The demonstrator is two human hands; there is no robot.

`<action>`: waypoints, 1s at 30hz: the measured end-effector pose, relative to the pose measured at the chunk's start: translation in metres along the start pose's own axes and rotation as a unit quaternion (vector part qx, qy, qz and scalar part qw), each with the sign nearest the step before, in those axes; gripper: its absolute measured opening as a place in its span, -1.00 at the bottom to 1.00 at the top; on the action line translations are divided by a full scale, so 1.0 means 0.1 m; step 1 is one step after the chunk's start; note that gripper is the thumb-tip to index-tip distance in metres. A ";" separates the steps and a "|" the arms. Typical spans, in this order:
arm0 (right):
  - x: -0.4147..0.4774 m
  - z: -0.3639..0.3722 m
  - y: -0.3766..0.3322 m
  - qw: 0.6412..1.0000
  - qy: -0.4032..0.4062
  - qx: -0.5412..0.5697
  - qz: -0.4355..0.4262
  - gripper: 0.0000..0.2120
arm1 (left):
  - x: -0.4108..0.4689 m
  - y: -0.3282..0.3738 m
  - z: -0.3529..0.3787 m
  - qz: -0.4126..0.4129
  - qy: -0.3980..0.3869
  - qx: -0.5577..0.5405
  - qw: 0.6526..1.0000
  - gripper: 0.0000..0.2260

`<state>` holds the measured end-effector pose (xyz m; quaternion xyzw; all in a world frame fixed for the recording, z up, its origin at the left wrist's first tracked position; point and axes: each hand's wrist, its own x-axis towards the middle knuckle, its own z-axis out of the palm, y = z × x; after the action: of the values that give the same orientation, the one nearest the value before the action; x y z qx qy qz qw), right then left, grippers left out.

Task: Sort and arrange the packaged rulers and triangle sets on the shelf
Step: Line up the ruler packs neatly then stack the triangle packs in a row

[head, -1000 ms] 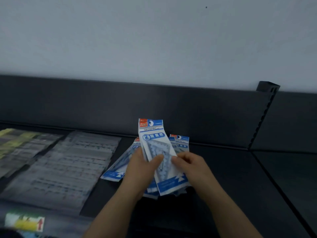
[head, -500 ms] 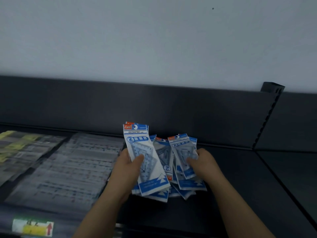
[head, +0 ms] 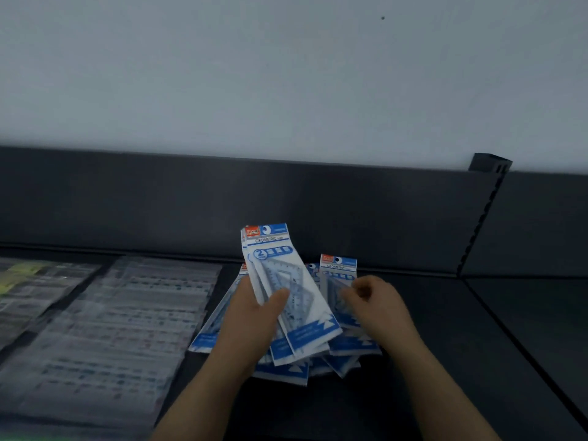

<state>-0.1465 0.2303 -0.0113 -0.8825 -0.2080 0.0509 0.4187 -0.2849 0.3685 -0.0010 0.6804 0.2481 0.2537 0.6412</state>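
My left hand (head: pixel 254 323) grips a small stack of blue-and-white triangle set packets (head: pixel 280 281), thumb across the front, held upright above the shelf. My right hand (head: pixel 378 307) has curled fingers pinching another triangle set packet (head: pixel 339 272) just to the right. Under both hands lies a loose pile of the same packets (head: pixel 286 372) on the dark shelf (head: pixel 445 345).
Rows of clear packaged rulers (head: pixel 127 329) lie flat on the shelf to the left, with yellowish packets (head: pixel 19 275) at the far left. A dark back panel (head: pixel 191 202) and a slotted upright (head: pixel 483 218) bound the shelf. Another shelf section (head: pixel 541 313) lies to the right.
My left hand's stack has shifted right and risen a little. My right hand has lifted one packet off the pile toward the stack.
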 end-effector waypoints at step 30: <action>-0.09 0.19 -0.43 0.969 -0.150 0.198 0.004 -0.90 | 0.09 0.16 -0.62 -0.044 0.106 -0.034 0.993 -0.85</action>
<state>-0.1739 0.2646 0.0083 -0.7648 -0.2511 0.2248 0.5492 -0.3190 0.4203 0.0186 0.6158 0.3359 0.3039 0.6446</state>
